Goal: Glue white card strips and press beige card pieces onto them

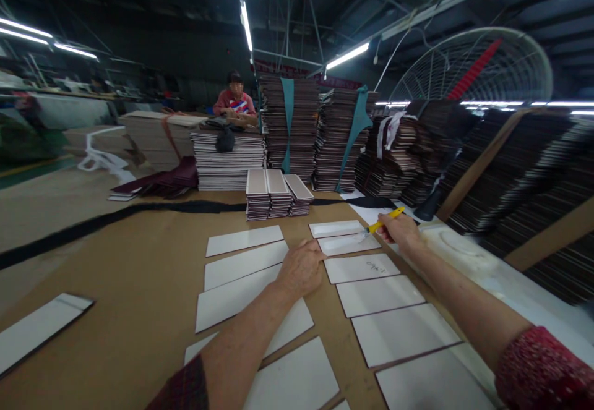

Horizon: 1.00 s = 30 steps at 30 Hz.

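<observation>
The right hand point(400, 229) is clenched around a yellow-handled tool point(388, 216), whose tip touches a white card point(346, 245) in the right column. The left hand point(301, 268) lies palm down, fingers loose and grasping nothing, on the right end of another card point(241, 268) in the left column. Both columns of cards lie flat on the brown counter point(139, 274). Beyond them stand three small stacks point(277, 193), then tall stacks point(288, 125), a seated person point(235, 102) and a large fan point(477, 67).
</observation>
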Available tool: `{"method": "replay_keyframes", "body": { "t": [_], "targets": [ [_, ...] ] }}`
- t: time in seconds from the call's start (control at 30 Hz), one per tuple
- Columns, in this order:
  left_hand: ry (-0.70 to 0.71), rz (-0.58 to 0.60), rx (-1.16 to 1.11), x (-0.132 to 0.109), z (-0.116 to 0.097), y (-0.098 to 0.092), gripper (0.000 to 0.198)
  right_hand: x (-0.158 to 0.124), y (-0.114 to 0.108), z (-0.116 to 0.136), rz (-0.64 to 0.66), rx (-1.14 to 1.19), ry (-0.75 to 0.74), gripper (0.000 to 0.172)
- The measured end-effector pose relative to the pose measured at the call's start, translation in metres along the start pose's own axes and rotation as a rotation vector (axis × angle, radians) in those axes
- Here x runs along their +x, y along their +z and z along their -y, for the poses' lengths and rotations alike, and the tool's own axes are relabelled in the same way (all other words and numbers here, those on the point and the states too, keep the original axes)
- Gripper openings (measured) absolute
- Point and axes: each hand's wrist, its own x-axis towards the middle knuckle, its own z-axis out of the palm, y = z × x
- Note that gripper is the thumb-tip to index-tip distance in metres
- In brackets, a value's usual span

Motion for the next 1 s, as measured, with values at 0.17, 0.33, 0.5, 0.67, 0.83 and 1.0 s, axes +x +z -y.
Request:
{"method": "replay_keyframes", "body": {
  "t": [0.17,0.33,0.5,0.67,0.83,1.0],
  "targets": [
    [0.001,-0.001,0.006,0.000,0.000,0.000,0.033,0.006,-0.016,-0.001,-0.047,-0.111,-0.005,0.030],
    [0.002,-0.003,0.010,0.001,0.000,0.000,0.034,-0.002,-0.018,0.005,-0.111,-0.147,-0.067,0.031],
    [0.005,-0.011,0.009,0.000,0.001,0.002,0.034,-0.017,-0.019,0.015,-0.135,-0.091,-0.117,0.030],
    [-0.057,-0.052,0.022,0.001,-0.006,-0.003,0.026,-0.051,-0.018,0.016,-0.048,0.053,-0.088,0.029],
    [-0.146,-0.123,0.034,0.004,-0.019,-0.012,0.024,-0.090,-0.003,0.006,0.122,0.234,-0.022,0.028],
    [-0.110,-0.023,-0.004,0.003,-0.018,-0.013,0.029,-0.102,0.005,0.000,0.199,0.328,0.054,0.027]
  ]
}}
